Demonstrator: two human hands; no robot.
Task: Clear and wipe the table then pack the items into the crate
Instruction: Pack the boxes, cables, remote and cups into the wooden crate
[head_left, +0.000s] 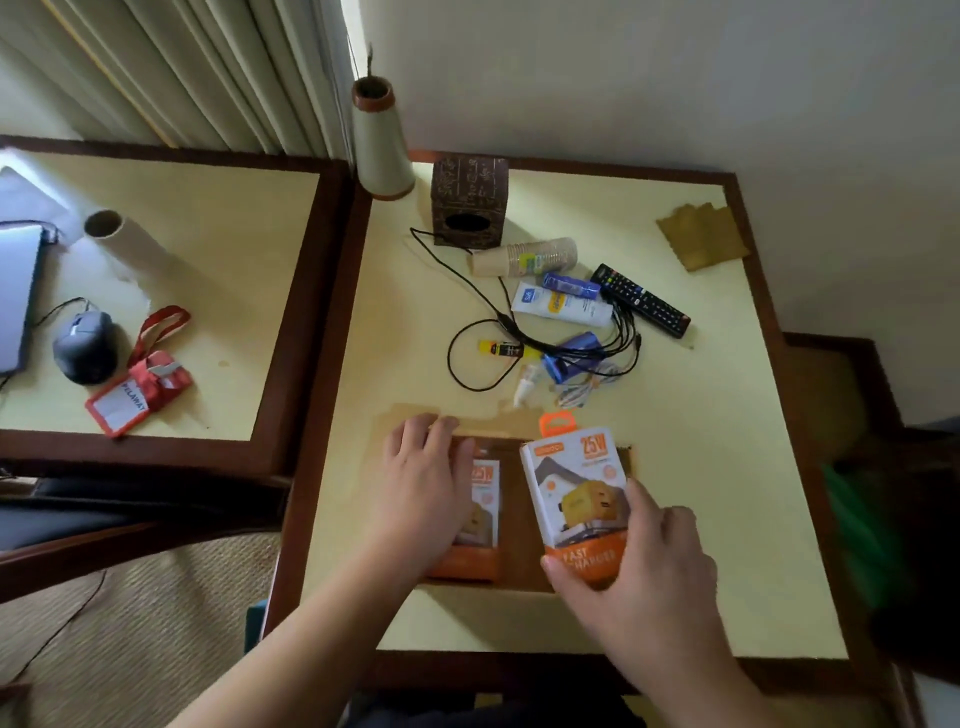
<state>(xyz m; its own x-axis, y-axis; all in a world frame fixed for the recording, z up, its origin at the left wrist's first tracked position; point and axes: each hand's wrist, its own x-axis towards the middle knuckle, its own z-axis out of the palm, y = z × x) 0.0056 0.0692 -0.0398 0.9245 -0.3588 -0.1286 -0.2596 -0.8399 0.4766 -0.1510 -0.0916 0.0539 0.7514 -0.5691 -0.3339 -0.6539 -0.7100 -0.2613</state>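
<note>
A shallow brown cardboard crate (519, 519) sits near the front of the cream table (701, 493). My right hand (644, 566) grips a white and orange charger box (576, 488) by its lower end, tilted above the crate's right side. My left hand (421, 483) lies with straight fingers on a second charger box (485, 514) inside the crate's left side. Farther back are a black cable (467, 332), a stack of paper cups (524, 257), a white tube (561, 306), a blue tube (571, 285), a remote (641, 299), a yellow glue stick (501, 349), a blue pouch (574, 356) and a brown cloth (701, 236).
A dark carved tissue box (467, 200) and a cone-shaped vase (376, 140) stand at the table's back left. A second table on the left holds a mouse (85, 345), a paper roll (130, 241), a red lanyard badge (140, 387) and a laptop (15, 296).
</note>
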